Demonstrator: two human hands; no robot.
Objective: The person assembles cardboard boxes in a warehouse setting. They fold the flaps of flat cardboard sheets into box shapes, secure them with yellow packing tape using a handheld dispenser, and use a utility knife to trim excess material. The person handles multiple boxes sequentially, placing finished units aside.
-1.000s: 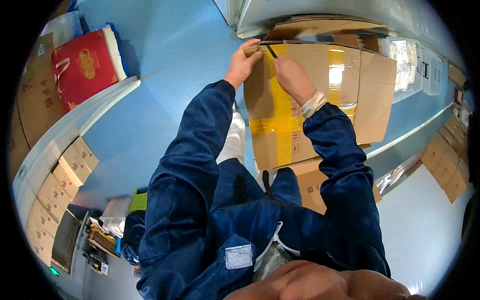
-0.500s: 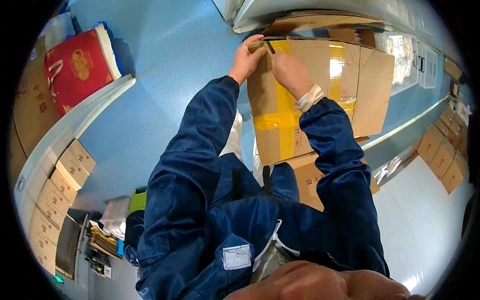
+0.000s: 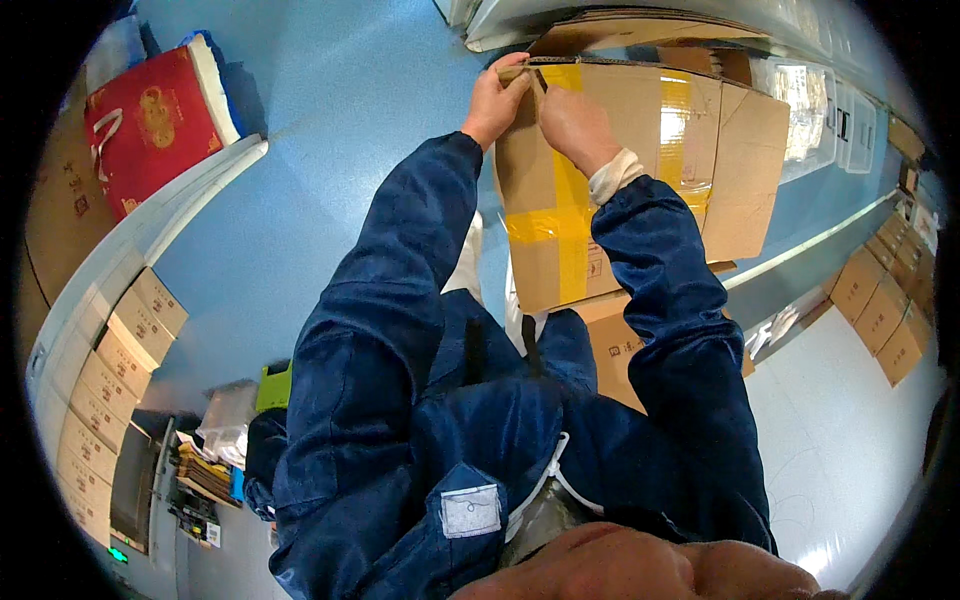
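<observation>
A large cardboard box point(image 3: 640, 130) stands in front of me, with yellow tape point(image 3: 565, 235) crossing its side. My left hand point(image 3: 494, 104) is closed at the box's far left corner, pinching a tan strip point(image 3: 513, 73) that looks like tape or a cardboard edge. Right beside it, my right hand point(image 3: 577, 125) is closed around a slim dark tool point(image 3: 542, 84). Only a short end of this tool shows, close to the left fingers, so its kind is unclear. Both forearms reach forward in dark blue sleeves.
Beneath the big box is another carton point(image 3: 612, 350). Flattened cardboard point(image 3: 640, 32) leans behind it, near clear plastic bins point(image 3: 800, 115). At left, a red gift bag point(image 3: 155, 125) rests beside cartons. Small boxes point(image 3: 105, 390) line the left side; more cartons point(image 3: 880, 300) stand at right.
Both hands and the box's far edge sit slightly higher in the picture, as the whole view has shifted a little. The hands keep their grips at the corner, and the dark tool shows less.
</observation>
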